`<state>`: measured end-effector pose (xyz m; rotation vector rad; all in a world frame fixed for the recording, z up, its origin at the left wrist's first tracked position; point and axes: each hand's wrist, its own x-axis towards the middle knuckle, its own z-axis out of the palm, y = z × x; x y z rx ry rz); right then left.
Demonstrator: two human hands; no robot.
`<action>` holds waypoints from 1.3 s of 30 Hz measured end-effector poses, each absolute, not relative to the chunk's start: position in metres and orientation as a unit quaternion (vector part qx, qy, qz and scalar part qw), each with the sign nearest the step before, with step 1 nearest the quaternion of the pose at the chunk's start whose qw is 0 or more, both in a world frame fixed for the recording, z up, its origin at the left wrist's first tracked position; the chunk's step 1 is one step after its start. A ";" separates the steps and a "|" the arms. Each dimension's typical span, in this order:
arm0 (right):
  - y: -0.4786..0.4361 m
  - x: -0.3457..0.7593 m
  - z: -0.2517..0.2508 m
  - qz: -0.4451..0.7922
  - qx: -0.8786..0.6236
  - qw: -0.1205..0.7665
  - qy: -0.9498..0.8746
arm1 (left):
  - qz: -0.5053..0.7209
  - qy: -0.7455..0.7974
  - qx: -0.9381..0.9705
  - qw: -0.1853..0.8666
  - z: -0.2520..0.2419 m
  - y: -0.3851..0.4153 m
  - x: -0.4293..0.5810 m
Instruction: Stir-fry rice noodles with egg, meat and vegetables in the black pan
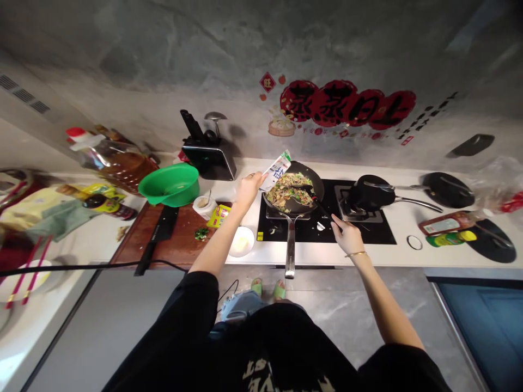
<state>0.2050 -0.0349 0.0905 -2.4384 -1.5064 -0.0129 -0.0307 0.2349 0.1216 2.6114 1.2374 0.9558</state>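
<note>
My left hand (248, 189) is closed round a white and blue packet (277, 170), which is tilted over the left rim of a dark frying pan (316, 185) full of stir-fried food (289, 191). The pan sits on a black cooktop (363, 231) with its long handle (290, 247) pointing toward me. My right hand (346, 233) is closed on the handle of a dark spatula (319, 206) whose blade rests in the pan. A gold bracelet circles that wrist.
A green bowl (170, 184), a knife block (208, 155), a wooden cutting board (180, 234) with a cleaver (159, 231), a small white dish (242, 241) and an oil bottle (110, 155) lie to the left. A lidded black pot (370, 193), another pan (447, 189) and sauce bottles (447, 228) stand right.
</note>
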 end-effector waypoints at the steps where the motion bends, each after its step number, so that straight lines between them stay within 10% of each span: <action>1: -0.029 0.201 0.083 -0.007 -0.847 0.124 -0.516 | 0.328 0.400 0.854 0.062 0.118 0.232 -0.032; 8: -0.007 0.164 0.055 0.059 -0.864 0.053 -0.497 | 0.361 0.431 0.819 0.111 0.096 0.215 -0.053; 23: 0.012 0.184 0.158 0.087 -0.790 -0.026 -0.606 | 0.178 0.441 0.879 0.026 0.127 0.252 -0.039; 39: 0.001 0.188 0.148 0.098 -0.780 0.009 -0.618 | 0.344 0.441 0.824 0.096 0.085 0.252 -0.039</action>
